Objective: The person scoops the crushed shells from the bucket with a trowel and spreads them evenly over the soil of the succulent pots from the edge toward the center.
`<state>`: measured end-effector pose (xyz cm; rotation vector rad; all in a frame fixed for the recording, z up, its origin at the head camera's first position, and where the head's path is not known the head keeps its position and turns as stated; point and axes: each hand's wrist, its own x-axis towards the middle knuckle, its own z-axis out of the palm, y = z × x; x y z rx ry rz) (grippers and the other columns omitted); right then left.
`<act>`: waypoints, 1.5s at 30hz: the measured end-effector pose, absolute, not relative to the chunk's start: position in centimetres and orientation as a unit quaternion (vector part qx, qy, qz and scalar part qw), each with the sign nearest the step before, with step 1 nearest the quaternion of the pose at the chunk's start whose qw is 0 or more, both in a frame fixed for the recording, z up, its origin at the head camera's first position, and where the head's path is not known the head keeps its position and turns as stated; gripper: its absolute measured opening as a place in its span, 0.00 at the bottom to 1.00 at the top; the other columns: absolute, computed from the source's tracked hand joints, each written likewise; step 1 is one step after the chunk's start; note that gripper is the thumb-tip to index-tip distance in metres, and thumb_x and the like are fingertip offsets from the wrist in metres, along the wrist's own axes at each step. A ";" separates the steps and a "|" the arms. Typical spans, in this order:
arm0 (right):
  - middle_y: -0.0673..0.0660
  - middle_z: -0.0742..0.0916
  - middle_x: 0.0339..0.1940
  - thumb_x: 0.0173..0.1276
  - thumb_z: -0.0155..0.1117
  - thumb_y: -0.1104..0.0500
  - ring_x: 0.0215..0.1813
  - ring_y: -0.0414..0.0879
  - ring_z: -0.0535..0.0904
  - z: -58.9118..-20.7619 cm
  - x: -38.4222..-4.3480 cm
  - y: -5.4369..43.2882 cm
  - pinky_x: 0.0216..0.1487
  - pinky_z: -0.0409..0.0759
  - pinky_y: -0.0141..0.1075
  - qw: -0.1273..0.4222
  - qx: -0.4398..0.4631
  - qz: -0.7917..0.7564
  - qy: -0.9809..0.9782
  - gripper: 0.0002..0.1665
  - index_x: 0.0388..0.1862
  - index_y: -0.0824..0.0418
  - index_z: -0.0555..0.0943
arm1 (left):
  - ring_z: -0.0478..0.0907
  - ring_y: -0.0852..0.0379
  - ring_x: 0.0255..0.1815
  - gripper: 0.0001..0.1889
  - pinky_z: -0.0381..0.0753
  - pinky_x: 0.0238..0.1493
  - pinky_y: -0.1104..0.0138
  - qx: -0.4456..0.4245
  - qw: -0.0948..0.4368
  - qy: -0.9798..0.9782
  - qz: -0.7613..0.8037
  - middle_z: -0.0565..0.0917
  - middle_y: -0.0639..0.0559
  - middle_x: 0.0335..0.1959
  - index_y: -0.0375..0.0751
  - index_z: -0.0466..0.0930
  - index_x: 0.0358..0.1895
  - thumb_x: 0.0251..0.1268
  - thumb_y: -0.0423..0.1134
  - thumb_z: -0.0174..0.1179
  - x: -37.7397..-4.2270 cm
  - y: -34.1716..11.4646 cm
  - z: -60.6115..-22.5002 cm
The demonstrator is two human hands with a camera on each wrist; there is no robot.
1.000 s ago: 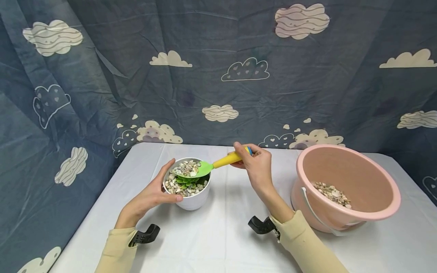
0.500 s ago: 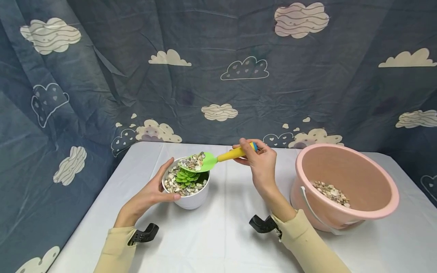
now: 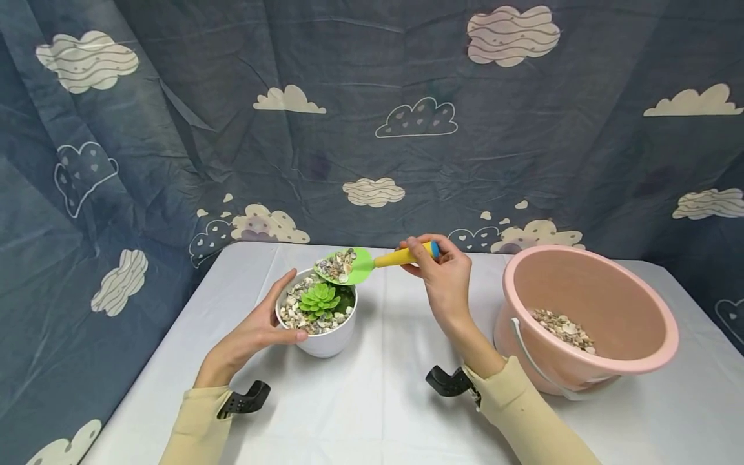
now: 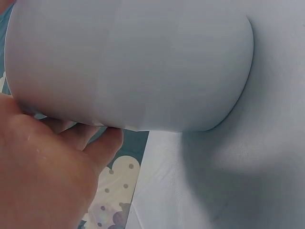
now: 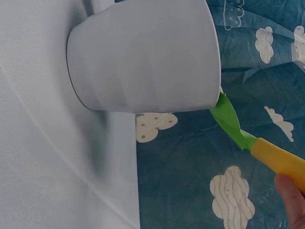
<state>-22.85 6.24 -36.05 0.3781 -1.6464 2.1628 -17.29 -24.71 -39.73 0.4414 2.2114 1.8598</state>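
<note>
A white flowerpot (image 3: 327, 342) stands on the table, holding a green succulent (image 3: 320, 299) ringed by small pebbles (image 3: 294, 318). Dark soil (image 3: 347, 297) shows at the pot's right side. My left hand (image 3: 261, 321) grips the pot from the left, thumb in front and fingers along the far side; the left wrist view shows the fingers against its wall. With my right hand (image 3: 444, 278) I hold a small trowel by its yellow handle (image 3: 398, 257). Its green blade (image 3: 361, 265) bears a heap of pebbles (image 3: 339, 263) over the pot's far right rim.
To the right stands a pink bucket (image 3: 511, 303) with more pebbles (image 3: 564, 332) at its bottom and a white handle (image 3: 537, 365) hanging in front. A white cloth (image 3: 349, 413) covers the table. Behind it hangs a dark blue curtain (image 3: 325, 155) printed with clouds.
The loaded trowel has moved from over the succulent towards the far right rim, uncovering the plant and soil. My right hand shifted slightly right and away; my left hand and the pot stayed nearly still.
</note>
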 end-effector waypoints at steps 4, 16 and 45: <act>0.70 0.86 0.41 0.65 0.70 0.61 0.45 0.58 0.85 -36.4 -22.8 6.2 0.43 0.83 0.44 0.193 0.144 0.771 -0.590 0.14 0.40 0.72 0.81 | 0.37 0.43 0.78 0.57 0.41 0.71 0.41 0.143 0.106 0.752 0.635 0.36 0.50 0.80 0.59 0.43 0.80 0.50 0.37 0.74 -17.2 -24.5 -39.7; 0.68 0.86 0.42 0.67 0.68 0.62 0.47 0.56 0.85 -36.1 -22.2 6.1 0.45 0.83 0.42 0.214 0.176 0.744 -0.608 0.13 0.42 0.72 0.80 | 0.40 0.40 0.77 0.60 0.40 0.70 0.38 0.117 0.094 0.785 0.601 0.41 0.45 0.80 0.59 0.43 0.80 0.46 0.40 0.77 -17.1 -24.2 -39.5; 0.65 0.87 0.43 0.69 0.65 0.65 0.47 0.53 0.85 -35.7 -20.7 6.3 0.45 0.83 0.39 0.233 0.198 0.699 -0.647 0.10 0.44 0.71 0.80 | 0.42 0.40 0.77 0.59 0.41 0.70 0.40 0.128 0.108 0.778 0.606 0.39 0.46 0.80 0.61 0.42 0.80 0.47 0.39 0.75 -16.9 -24.5 -39.6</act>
